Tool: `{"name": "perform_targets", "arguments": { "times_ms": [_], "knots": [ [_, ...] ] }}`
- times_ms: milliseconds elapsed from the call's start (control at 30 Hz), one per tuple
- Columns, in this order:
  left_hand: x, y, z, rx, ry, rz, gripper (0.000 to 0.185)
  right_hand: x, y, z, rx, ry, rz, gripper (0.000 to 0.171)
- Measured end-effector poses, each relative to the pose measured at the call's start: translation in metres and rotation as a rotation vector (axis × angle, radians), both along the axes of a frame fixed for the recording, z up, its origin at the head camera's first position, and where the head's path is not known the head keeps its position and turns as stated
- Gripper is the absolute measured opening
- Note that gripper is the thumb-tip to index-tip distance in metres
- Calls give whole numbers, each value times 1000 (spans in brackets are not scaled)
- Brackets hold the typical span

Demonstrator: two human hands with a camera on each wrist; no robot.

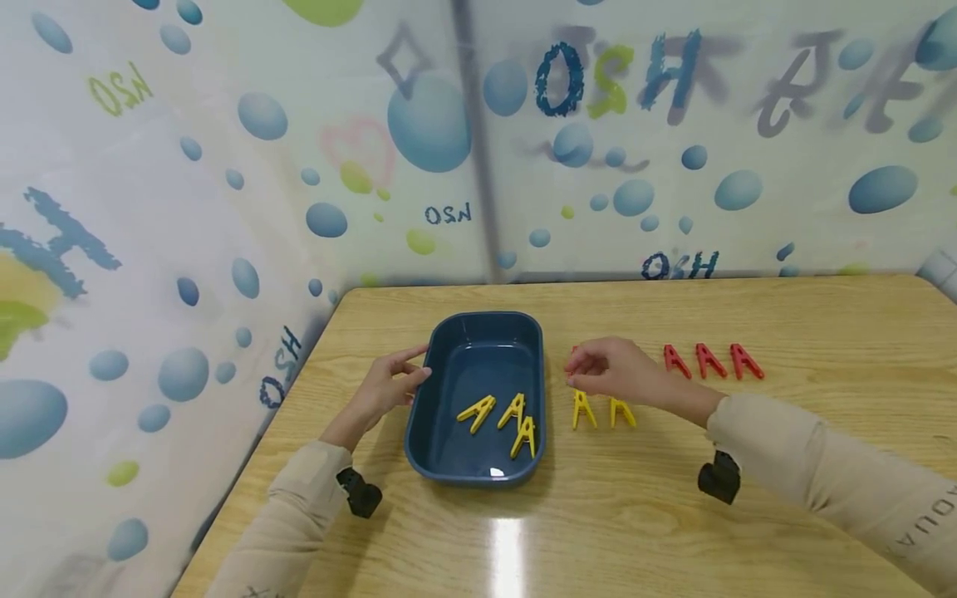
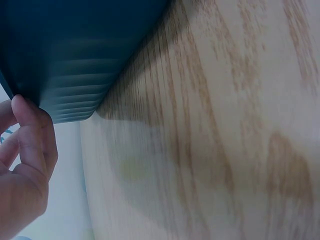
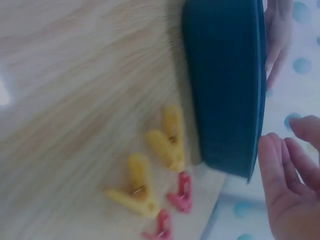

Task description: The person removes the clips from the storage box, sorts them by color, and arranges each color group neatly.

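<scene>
Steadying the blue tray (image 1: 434,432) with your relaxed left hand (image 1: 389,386), lower your empty, loosely curled right hand (image 1: 609,370) onto the nearest yellow clothespin (image 1: 582,409) on the worktop (image 1: 673,515) — pinch it squarely.

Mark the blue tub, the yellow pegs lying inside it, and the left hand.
Blue tub (image 1: 484,325): head view, on the far rim.
Yellow pegs inside the tub (image 1: 512,410): head view, on the middle peg's body.
Left hand (image 1: 389,384): head view, on the back of the hand beside the tub.
</scene>
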State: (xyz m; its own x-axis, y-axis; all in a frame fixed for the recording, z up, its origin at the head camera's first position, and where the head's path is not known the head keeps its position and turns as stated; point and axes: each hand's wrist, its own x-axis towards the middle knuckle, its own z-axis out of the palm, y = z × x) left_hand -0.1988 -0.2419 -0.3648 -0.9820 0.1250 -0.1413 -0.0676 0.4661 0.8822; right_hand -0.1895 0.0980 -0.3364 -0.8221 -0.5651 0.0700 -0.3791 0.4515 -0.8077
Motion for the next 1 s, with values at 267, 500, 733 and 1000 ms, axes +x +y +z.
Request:
{"name": "perform_targets", "arguments": {
  "times_ms": [267, 500, 733, 1000],
  "knots": [
    [-1, 1, 1, 4, 1, 1, 46, -14, -39, 12, 60, 46, 86, 16],
    [0, 1, 1, 1, -5, 5, 46, -26, -71, 13, -10, -61, 89, 20],
    [0, 0, 1, 1, -4, 9, 47, -35, -100, 4, 18, 12, 140, 20],
    [0, 0, 2, 8, -2, -3, 47, -37, -118, -11, 99, 3, 206, 28]
  ]
}}
